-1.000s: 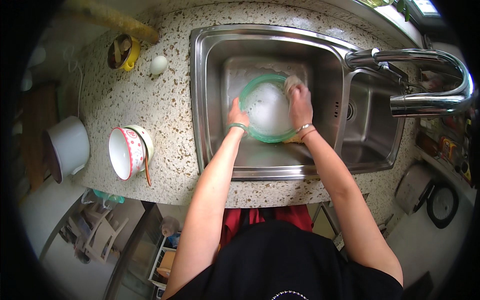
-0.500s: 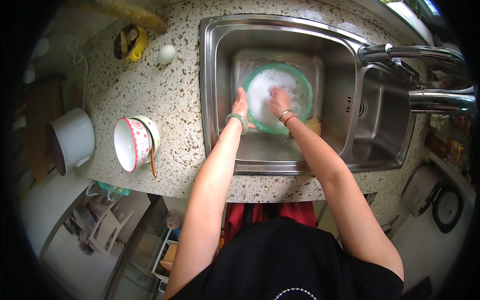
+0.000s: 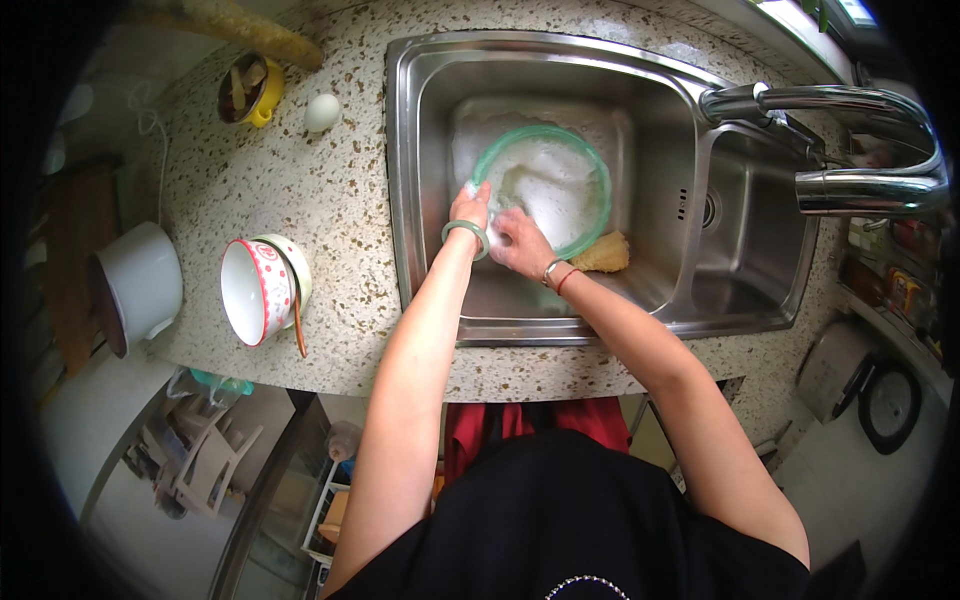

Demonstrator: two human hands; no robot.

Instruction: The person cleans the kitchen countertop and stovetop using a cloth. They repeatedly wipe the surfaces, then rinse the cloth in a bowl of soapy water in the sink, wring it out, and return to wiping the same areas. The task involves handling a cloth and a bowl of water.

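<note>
A round translucent green basin point(image 3: 605, 190) of white suds stands in the large bowl of the steel sink point(image 3: 655, 180). At its left rim is my left hand point(image 3: 470, 208), fingers closed over the edge with foam on them, a jade-green bangle at the wrist. My right hand point(image 3: 522, 245) is at the basin's near-left edge beside it. Its fingers are curled and foamy, and what they hold, if anything, is hidden. A tan, rough-looking piece like a loofah point(image 3: 605, 253) lies against the basin's near right side.
Left on the speckled counter point(image 3: 350, 200) are a red-patterned white bowl point(image 3: 245, 293) leaning on another, with a brown handle, a white egg point(image 3: 322, 113) and a yellow mug point(image 3: 262, 100). A chrome faucet point(image 3: 860, 193) reaches over the smaller sink bowl at right.
My right hand has left the suds and moved left and nearer, to the basin's edge. The left fingers have come onto the rim. More of the tan piece shows.
</note>
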